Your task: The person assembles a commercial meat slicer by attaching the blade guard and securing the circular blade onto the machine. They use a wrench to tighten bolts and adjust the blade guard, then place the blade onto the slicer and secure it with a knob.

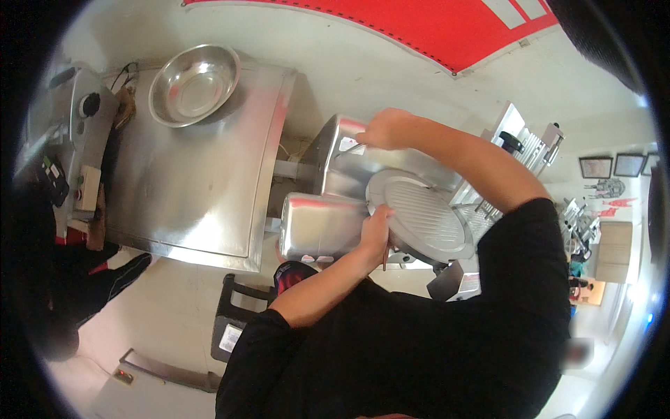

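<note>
A view from above, looking down on a person in a black short-sleeved top who works at a metal meat slicer. The slicer stands just off the right edge of a stainless steel surface.

The left hand has its grip closed around the near left rim of the slicer's round, ribbed blade cover, fingers curled over the edge. The right hand rests on the far top of the slicer housing, its grip bunched against the metal beside a small white label with a red mark; whether it pinches anything cannot be told.

On the far left corner of the surface sits an empty round steel bowl. Along the left edge of the surface stands a grey machine with a black knob, and a small pale rectangular box lies near it.

A red banner with a white border runs along the top. On the right, two dark framed pictures hang on a pale wall above red and grey cut-out shapes. Below the surface's near edge, on the floor, stands a dark crate with a white rectangular label. A second person in dark clothes with red trim is at the left.
</note>
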The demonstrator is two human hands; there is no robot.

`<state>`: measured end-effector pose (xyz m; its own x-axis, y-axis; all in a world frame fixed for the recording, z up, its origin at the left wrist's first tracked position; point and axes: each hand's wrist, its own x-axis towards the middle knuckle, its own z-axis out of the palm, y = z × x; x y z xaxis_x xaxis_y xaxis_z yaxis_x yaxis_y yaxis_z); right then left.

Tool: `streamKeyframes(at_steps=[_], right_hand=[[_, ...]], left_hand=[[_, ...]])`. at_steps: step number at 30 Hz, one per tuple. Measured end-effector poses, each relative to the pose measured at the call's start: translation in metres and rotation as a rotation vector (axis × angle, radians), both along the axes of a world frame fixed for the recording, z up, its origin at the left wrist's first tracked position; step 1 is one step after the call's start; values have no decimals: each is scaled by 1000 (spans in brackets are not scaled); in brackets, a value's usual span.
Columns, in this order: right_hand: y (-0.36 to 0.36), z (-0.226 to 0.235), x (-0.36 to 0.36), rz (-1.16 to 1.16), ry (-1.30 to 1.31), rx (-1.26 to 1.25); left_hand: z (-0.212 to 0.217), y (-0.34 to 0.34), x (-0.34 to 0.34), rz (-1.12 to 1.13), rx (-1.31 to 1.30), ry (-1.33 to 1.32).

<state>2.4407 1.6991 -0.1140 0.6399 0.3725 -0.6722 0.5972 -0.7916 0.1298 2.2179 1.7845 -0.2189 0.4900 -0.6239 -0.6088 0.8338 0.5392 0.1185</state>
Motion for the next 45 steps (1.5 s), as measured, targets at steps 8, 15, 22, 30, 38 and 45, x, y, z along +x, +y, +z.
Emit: streamKeyframes(at_steps=[8, 15, 22, 30, 38, 45], right_hand=[[18, 83, -112, 323, 56, -132], [38, 64, -112, 298, 77, -142], [11, -94, -38, 200, 83, -61], [27, -56, -34, 292, -22, -12], [45, 80, -104, 231, 29, -175], [43, 53, -106, 305, 39, -193]], left_hand=[[-14, -8, -2, -27, -29, -32], [7, 4, 2, 3, -9, -35], [32, 15, 0, -72, 58, -61], [-8, 6, -1, -94, 33, -117], [18, 8, 4, -2, -51, -46], [-2, 0, -2, -13, -67, -76]])
